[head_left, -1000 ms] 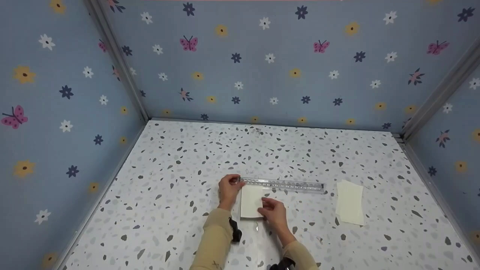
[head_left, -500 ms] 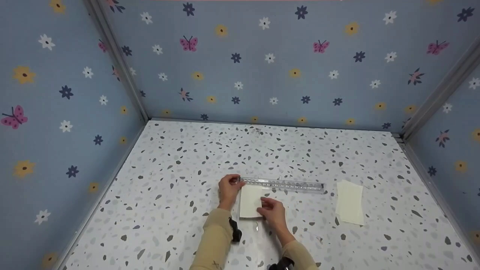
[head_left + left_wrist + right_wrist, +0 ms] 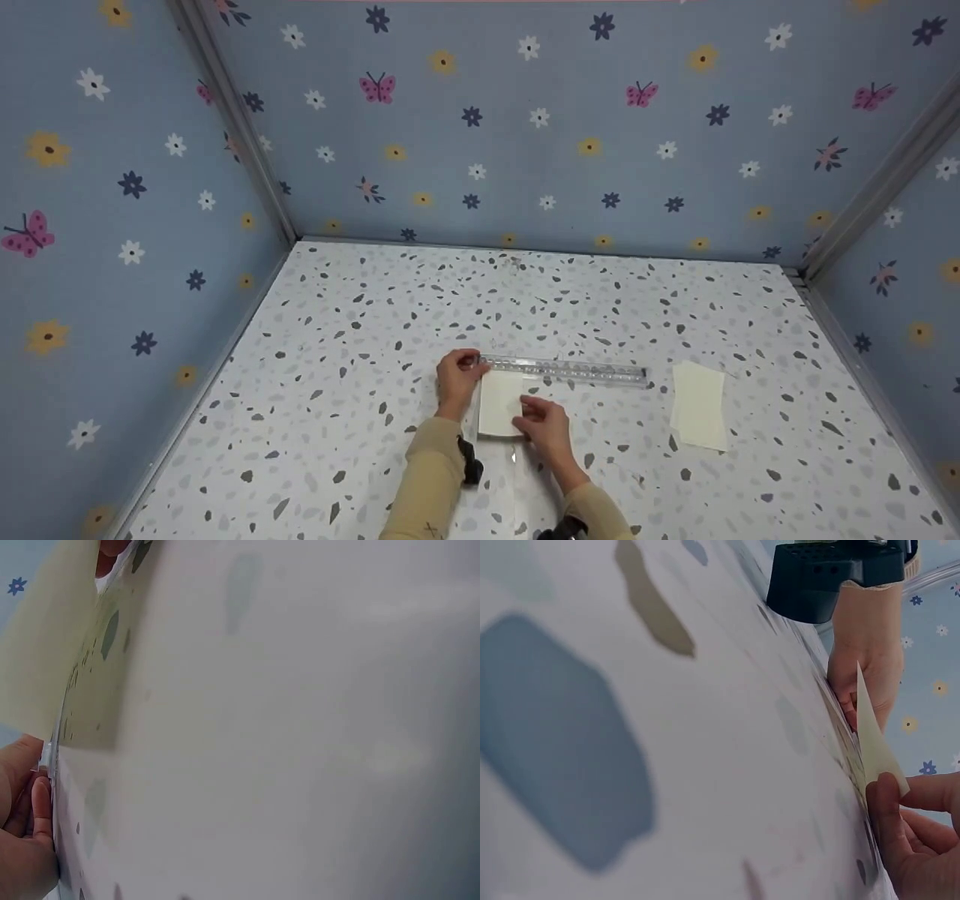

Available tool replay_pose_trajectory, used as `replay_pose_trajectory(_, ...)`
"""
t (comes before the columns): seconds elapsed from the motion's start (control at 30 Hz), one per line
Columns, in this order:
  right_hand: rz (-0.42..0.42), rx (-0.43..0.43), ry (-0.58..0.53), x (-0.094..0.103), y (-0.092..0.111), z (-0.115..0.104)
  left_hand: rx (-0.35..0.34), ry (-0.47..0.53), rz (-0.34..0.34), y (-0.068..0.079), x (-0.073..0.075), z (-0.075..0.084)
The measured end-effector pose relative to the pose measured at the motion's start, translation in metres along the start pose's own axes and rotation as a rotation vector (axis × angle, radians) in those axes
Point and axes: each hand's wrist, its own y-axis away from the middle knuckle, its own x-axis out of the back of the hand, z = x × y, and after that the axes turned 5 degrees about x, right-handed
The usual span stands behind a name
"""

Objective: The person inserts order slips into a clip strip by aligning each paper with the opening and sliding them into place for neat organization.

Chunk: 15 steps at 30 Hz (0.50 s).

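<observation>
In the head view my left hand [image 3: 456, 381] pinches the left end of a clear plastic ruler [image 3: 570, 370], its thumb right at the top left corner of a pale cream sheet of paper [image 3: 499, 405]. The ruler lies crosswise along the sheet's far edge. My right hand [image 3: 547, 429] pinches the sheet by its right edge between thumb and fingers. From the right wrist view, the paper [image 3: 874, 739] curves up off the table at the right fingertips. The left wrist view shows the left hand [image 3: 26, 821] at the ruler's end, with the raised paper [image 3: 45, 637] above it.
A small stack of cream paper sheets [image 3: 700, 405] lies to the right on the white speckled table [image 3: 337, 450]. Blue flowered panels [image 3: 525, 135] with grey metal posts [image 3: 240, 127] enclose the table at the back and sides. Black wrist cameras [image 3: 470, 460] sit on both wrists.
The sheet has shifted very slightly left, and my right hand has moved along with it. My left hand and the ruler stay in place.
</observation>
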Motion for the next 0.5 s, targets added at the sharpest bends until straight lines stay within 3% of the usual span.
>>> replay_pose_trajectory(0.5, 0.01, -0.041, 0.014, -0.0009, 0.002, -0.0014, 0.025, 0.0, 0.007, -0.0025, -0.0008, 0.0009)
